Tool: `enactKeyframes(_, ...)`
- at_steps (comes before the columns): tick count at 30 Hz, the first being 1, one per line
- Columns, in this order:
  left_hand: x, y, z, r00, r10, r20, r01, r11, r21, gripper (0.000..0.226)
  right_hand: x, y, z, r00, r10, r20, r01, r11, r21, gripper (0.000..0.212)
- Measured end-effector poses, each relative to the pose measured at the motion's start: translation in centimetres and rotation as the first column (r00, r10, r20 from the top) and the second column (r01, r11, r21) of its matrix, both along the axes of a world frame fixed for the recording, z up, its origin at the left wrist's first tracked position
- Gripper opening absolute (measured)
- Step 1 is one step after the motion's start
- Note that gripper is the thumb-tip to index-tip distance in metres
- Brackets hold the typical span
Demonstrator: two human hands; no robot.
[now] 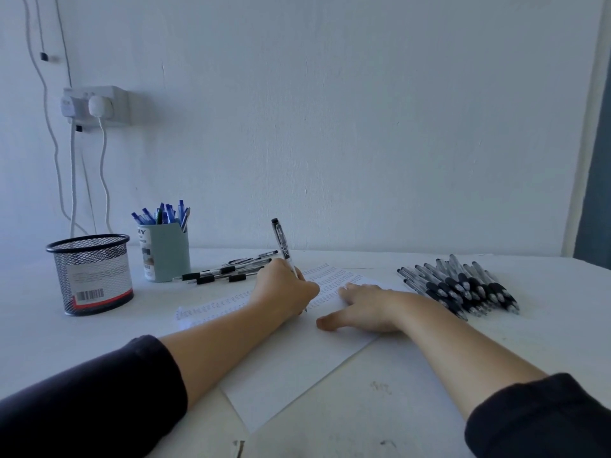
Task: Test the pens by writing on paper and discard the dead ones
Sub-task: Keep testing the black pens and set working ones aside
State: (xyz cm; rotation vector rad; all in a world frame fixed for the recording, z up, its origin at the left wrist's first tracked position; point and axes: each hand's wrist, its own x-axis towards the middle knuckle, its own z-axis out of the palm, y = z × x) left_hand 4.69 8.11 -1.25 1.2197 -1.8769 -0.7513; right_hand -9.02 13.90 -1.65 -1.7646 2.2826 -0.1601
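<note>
Near: paper [297, 365] pinned flat under spread right hand [363, 309], likely against sliding. Left hand [284, 289] pinching black pen [282, 242], tip down writing. Untested pile [463, 285] right; mesh cup [91, 272] far left.

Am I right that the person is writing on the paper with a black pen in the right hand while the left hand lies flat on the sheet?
Not quite: the hands are swapped. The head view shows the left hand gripping the black pen on the paper, while the right hand lies flat on the sheet.
</note>
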Motion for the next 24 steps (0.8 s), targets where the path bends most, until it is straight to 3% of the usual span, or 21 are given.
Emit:
enactKeyframes(17,0.0,-0.2,-0.1,1.0,0.01,-0.016,-0.01,1.0,-0.005,0.016,0.1,0.3,0.1,1.0,0.001,0.011,0.0,1.0,-0.013,0.099)
enactKeyframes(19,0.3,-0.5,0.0,0.989,-0.002,-0.145,0.007,0.999,0.038,0.02,0.1,0.3,0.1,1.0,-0.001,0.02,0.001,1.0,-0.017,0.099)
enactKeyframes(22,1.0,-1.1,0.7,0.904,-0.013,-0.427,0.082,0.986,0.144,0.029,0.1,0.5,0.3,0.999,0.01,0.038,-0.009,1.0,-0.025,0.097)
enactKeyframes(24,1.4,-1.5,1.2,0.864,0.015,-0.503,0.078,0.983,0.164,0.034,0.0,0.8,0.5,0.998,0.033,0.061,-0.031,0.999,-0.041,0.09)
